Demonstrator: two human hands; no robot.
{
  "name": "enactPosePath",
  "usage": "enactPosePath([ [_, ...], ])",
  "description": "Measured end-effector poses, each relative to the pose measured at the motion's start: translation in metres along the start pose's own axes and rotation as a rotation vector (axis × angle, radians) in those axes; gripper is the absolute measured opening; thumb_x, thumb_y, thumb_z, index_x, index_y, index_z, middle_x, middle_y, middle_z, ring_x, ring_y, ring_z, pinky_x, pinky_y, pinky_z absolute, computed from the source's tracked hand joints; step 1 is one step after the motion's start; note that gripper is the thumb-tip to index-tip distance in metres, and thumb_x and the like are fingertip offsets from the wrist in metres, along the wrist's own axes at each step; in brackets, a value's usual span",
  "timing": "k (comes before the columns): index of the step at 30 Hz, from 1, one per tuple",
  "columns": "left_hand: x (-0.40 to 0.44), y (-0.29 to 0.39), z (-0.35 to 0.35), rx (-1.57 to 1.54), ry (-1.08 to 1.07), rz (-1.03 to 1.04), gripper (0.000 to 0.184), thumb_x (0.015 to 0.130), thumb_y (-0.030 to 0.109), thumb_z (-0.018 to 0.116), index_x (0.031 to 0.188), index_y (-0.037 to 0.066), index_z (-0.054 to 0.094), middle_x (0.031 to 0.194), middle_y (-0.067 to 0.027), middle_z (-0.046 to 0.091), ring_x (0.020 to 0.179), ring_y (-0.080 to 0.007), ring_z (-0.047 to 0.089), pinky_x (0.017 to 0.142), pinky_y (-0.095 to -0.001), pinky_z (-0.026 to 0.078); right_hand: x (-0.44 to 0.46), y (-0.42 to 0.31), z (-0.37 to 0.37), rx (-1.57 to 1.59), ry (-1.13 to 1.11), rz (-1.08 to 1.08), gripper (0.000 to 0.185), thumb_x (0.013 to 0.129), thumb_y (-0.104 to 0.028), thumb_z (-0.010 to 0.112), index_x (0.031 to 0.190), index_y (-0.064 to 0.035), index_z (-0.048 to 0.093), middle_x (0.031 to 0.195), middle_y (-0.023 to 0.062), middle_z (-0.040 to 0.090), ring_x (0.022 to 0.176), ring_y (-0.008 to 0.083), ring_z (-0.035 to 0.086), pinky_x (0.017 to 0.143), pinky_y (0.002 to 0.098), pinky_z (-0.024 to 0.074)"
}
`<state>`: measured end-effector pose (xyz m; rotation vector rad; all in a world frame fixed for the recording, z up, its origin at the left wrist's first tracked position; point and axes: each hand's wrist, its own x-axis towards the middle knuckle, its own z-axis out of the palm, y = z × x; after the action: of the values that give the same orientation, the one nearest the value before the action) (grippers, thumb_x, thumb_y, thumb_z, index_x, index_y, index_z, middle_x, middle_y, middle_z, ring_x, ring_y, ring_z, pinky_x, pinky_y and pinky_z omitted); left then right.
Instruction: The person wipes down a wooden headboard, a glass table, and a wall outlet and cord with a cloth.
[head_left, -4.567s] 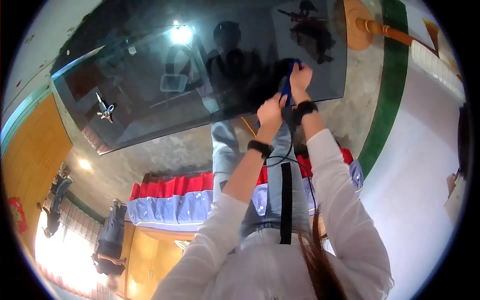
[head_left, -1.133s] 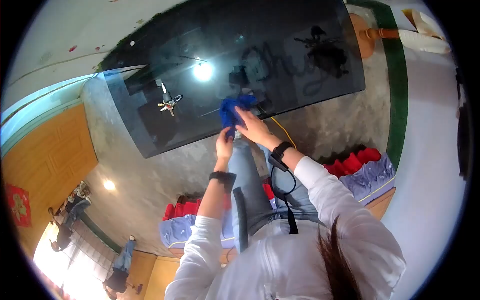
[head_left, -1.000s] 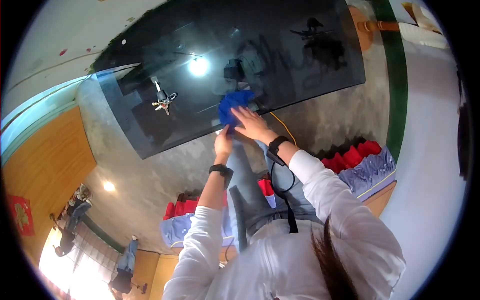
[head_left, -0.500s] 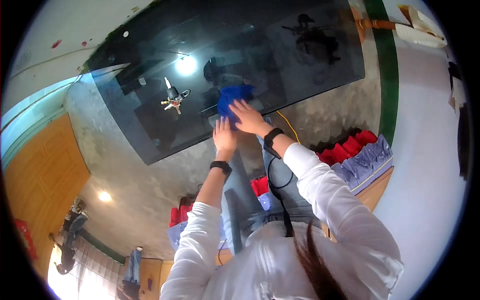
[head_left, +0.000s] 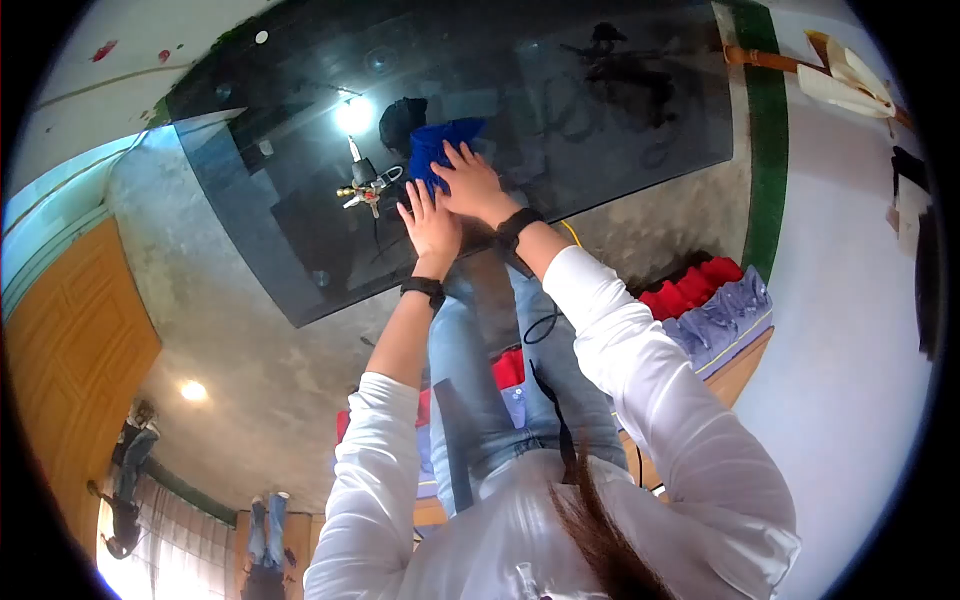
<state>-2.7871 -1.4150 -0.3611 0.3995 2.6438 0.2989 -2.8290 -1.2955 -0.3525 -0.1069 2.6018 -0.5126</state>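
Observation:
A crumpled blue cloth (head_left: 432, 155) lies on the dark glossy tabletop (head_left: 610, 150). My right hand (head_left: 470, 187) rests on the cloth's near side, fingers stretched out over it. Just left of it, my left hand (head_left: 433, 228) is laid flat, its fingertips at the cloth's lower edge; whether they press on cloth or glass I cannot tell. Both wrists wear black bands. A little to the left stands a small metal and black device (head_left: 368, 183) with short splayed legs and a looped cable.
Bright lamp light reflects in the tabletop. A yellow cable (head_left: 571, 233) hangs at its near edge. Red and lavender-blue frilled seat covers (head_left: 715, 300) lie to the right. At left is a wooden door (head_left: 75, 350). Farther off, people's legs (head_left: 267, 530) show at lower left.
Both hands and the blue cloth have moved forward and left over the tabletop, closer to the small metal device. The view has shifted slightly.

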Motion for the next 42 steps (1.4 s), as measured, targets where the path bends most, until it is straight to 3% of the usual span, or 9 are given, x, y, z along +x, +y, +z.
enactPosePath([
  [13, 0.145, -0.011, -0.054, 0.113, 0.025, 0.025, 0.053, 0.082, 0.029, 0.051, 0.128, 0.004, 0.043, 0.14, -0.0214, 0.029, 0.131, -0.0344, 0.024, 0.103, -0.0491, 0.022, 0.129, 0.011, -0.063, 0.078, 0.08, 0.135, 0.049, 0.078, -0.04, 0.055, 0.123, -0.0227, 0.053, 0.145, 0.0119, 0.021, 0.131, 0.039, 0.021, 0.105, 0.048, 0.0224],
  [17, 0.187, -0.013, -0.065, 0.217, 0.025, 0.048, 0.054, 0.082, 0.031, 0.052, 0.13, 0.008, 0.042, 0.141, -0.021, 0.026, 0.131, -0.0341, 0.024, 0.104, -0.048, 0.023, 0.16, 0.014, -0.089, 0.018, 0.103, 0.173, 0.049, 0.077, -0.035, 0.055, 0.125, -0.0276, 0.052, 0.145, 0.0106, 0.023, 0.131, 0.037, 0.024, 0.105, 0.0461, 0.0253],
  [18, 0.194, -0.004, -0.08, 0.339, -0.088, 0.017, 0.058, 0.082, 0.034, 0.051, 0.134, 0.011, 0.037, 0.142, -0.0208, 0.024, 0.132, -0.0337, 0.022, 0.105, -0.0474, 0.022, 0.168, 0.015, -0.089, -0.003, 0.119, 0.187, 0.048, 0.078, -0.035, 0.054, 0.126, -0.0278, 0.051, 0.145, 0.0097, 0.023, 0.13, 0.0367, 0.025, 0.105, 0.0455, 0.0255],
  [21, 0.207, 0.004, -0.08, 0.313, -0.033, 0.003, 0.064, 0.082, 0.037, 0.051, 0.138, 0.012, 0.031, 0.142, -0.0208, 0.024, 0.133, -0.0333, 0.021, 0.106, -0.0463, 0.02, 0.181, 0.02, -0.094, -0.039, 0.148, 0.203, 0.049, 0.081, -0.041, 0.053, 0.128, -0.0276, 0.048, 0.145, 0.0081, 0.023, 0.131, 0.036, 0.024, 0.105, 0.0447, 0.0259],
  [31, 0.281, 0.009, -0.098, 0.572, 0.004, 0.065, 0.073, 0.079, 0.038, 0.054, 0.139, 0.007, 0.026, 0.142, -0.0221, 0.024, 0.133, -0.0338, 0.021, 0.107, -0.0442, 0.017, 0.244, 0.05, -0.111, 0.048, 0.259, 0.233, 0.043, 0.084, -0.046, 0.05, 0.123, -0.028, 0.053, 0.143, 0.0059, 0.028, 0.129, 0.0361, 0.026, 0.101, 0.0483, 0.0252],
  [34, 0.286, 0.017, -0.101, 0.669, -0.061, 0.055, 0.076, 0.078, 0.04, 0.056, 0.139, 0.006, 0.026, 0.142, -0.0219, 0.024, 0.133, -0.033, 0.022, 0.107, -0.0437, 0.017, 0.258, 0.05, -0.119, 0.055, 0.17, 0.304, 0.045, 0.085, -0.047, 0.049, 0.125, -0.027, 0.052, 0.143, 0.006, 0.027, 0.129, 0.0364, 0.026, 0.1, 0.048, 0.0259],
  [38, 0.274, 0.016, -0.097, 0.63, -0.067, 0.06, 0.077, 0.077, 0.037, 0.057, 0.14, 0.009, 0.024, 0.144, -0.0198, 0.02, 0.134, -0.0305, 0.02, 0.107, -0.0449, 0.017, 0.227, 0.044, -0.125, -0.034, 0.225, 0.316, 0.046, 0.081, -0.033, 0.052, 0.126, -0.0236, 0.05, 0.137, 0.0105, 0.035, 0.119, 0.0363, 0.039, 0.097, 0.0436, 0.0338],
  [39, 0.266, 0.017, -0.1, 0.6, -0.071, 0.069, 0.076, 0.077, 0.036, 0.057, 0.14, 0.009, 0.024, 0.145, -0.0192, 0.019, 0.134, -0.0302, 0.019, 0.107, -0.0454, 0.016, 0.224, 0.042, -0.118, 0.014, 0.165, 0.35, 0.042, 0.089, -0.042, 0.041, 0.126, -0.0241, 0.05, 0.144, 0.0071, 0.027, 0.128, 0.0369, 0.028, 0.101, 0.0494, 0.0229],
  [42, 0.218, 0.036, -0.095, 0.594, -0.225, 0.023, 0.069, 0.081, 0.033, 0.052, 0.139, 0.009, 0.026, 0.146, -0.0163, 0.018, 0.135, -0.0278, 0.017, 0.107, -0.0468, 0.017, 0.177, 0.048, -0.091, -0.024, 0.149, 0.308, 0.037, 0.088, -0.03, 0.043, 0.123, -0.0223, 0.052, 0.143, 0.0063, 0.028, 0.127, 0.0352, 0.029, 0.101, 0.0481, 0.0231],
])
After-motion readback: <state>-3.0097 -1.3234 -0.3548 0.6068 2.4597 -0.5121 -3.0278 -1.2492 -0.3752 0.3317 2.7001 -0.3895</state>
